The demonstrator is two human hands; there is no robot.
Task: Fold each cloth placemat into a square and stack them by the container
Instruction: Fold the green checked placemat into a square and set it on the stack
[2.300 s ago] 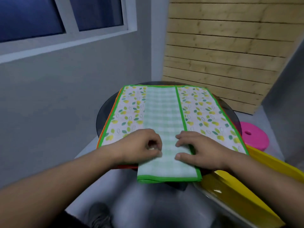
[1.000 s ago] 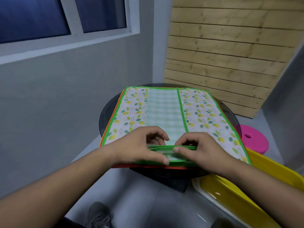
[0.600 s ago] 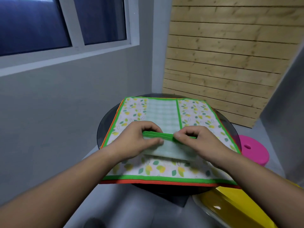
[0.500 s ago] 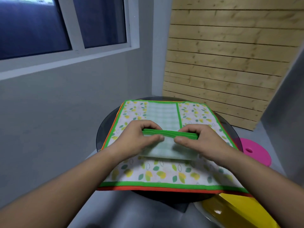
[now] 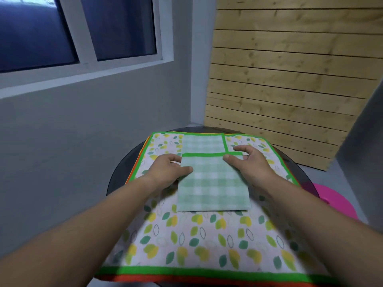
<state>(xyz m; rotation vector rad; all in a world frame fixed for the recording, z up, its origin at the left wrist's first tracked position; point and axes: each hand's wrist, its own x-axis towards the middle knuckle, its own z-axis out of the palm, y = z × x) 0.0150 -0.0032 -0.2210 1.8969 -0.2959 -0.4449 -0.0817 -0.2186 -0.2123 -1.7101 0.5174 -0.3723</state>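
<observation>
A green-checked placemat (image 5: 213,183), folded over on itself, lies on top of a flat leaf-patterned placemat (image 5: 199,243) with a green border. My left hand (image 5: 167,170) pinches the folded mat's far left corner. My right hand (image 5: 248,162) holds its far right corner with thumb on top. The folded end, edged in bright green, lies short of the strip's far end. Orange edges of more mats (image 5: 134,175) show underneath.
The mats rest on a round dark glass table (image 5: 118,175). A pink round object (image 5: 335,204) sits low at the right. A grey wall with a window stands to the left and wooden planks (image 5: 290,79) lean behind the table.
Both hands lifted the checked strip's near end and carried it away from me, laying it over the far half. The camera view tipped forward; the yellow container left the view.
</observation>
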